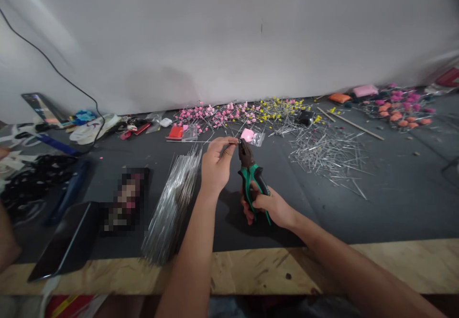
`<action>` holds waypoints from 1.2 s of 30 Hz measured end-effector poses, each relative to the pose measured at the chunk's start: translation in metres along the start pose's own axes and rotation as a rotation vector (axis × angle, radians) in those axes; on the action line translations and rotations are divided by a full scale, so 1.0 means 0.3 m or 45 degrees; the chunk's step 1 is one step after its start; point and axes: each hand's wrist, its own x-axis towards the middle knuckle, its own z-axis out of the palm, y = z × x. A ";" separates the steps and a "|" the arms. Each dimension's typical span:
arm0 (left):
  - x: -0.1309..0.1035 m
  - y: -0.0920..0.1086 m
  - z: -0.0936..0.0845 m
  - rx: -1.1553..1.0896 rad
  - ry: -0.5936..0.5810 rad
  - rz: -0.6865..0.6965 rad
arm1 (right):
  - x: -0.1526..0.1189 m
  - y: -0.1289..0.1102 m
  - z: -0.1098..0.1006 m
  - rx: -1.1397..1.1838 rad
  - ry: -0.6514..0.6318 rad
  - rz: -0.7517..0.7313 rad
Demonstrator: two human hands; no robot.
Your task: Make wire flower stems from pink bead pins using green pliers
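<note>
Between the fingertips of my left hand (218,162) is a thin straight wire (186,141), which points out to the left. The other end of the wire meets the jaws of the pliers (246,154), just right of my fingertips. My right hand (270,203) is wrapped round the green and black handles, and the pliers' jaws point up and away. A long bundle of straight wires (172,203) lies on the dark table cover (229,236), left of my left forearm. A pink packet (247,135) lies just behind the jaws.
Pink-tipped wires (215,115) and yellow-tipped wires (279,108) line the wall. Loose wires (322,150) lie to the right, near a thin stick (358,126). On the left are a dark tablet (68,241), black loops (36,179) and part of another person's arm (5,241).
</note>
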 end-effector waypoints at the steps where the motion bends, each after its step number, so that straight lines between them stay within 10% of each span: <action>1: 0.000 0.002 -0.002 0.025 0.007 0.018 | 0.000 0.001 -0.001 -0.005 0.000 0.000; 26: 0.011 0.009 0.005 0.044 0.105 0.237 | -0.003 0.008 -0.004 -0.106 -0.044 -0.037; 36: -0.005 0.017 0.019 -0.155 0.147 -0.026 | -0.001 0.004 0.001 -0.131 -0.029 -0.072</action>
